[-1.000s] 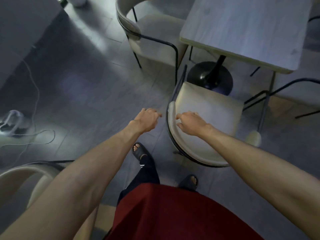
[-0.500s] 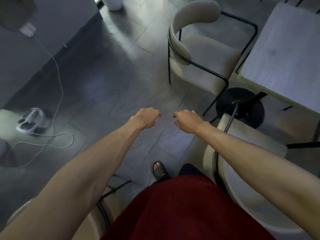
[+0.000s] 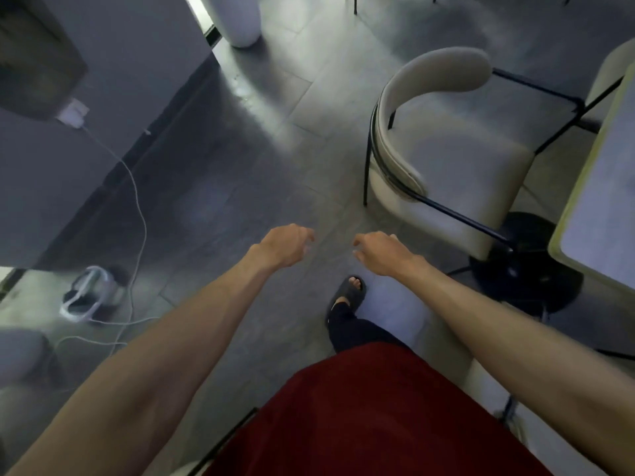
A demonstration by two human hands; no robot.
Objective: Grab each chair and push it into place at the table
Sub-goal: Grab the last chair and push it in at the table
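Floor (image 3: 220,187) of large dark grey tiles, with a pale sheen of light (image 3: 264,108) toward its far edge. Grey wall (image 3: 130,73) along the floor's left edge, ending in a dark skirting (image 3: 161,135). A white plug (image 3: 74,113) sits on the wall; its white cable (image 3: 139,207) drops to the floor and loops beside a small white device (image 3: 87,298). White cylindrical pot (image 3: 237,18) at the far edge, just beside a bright vertical strip (image 3: 197,12).
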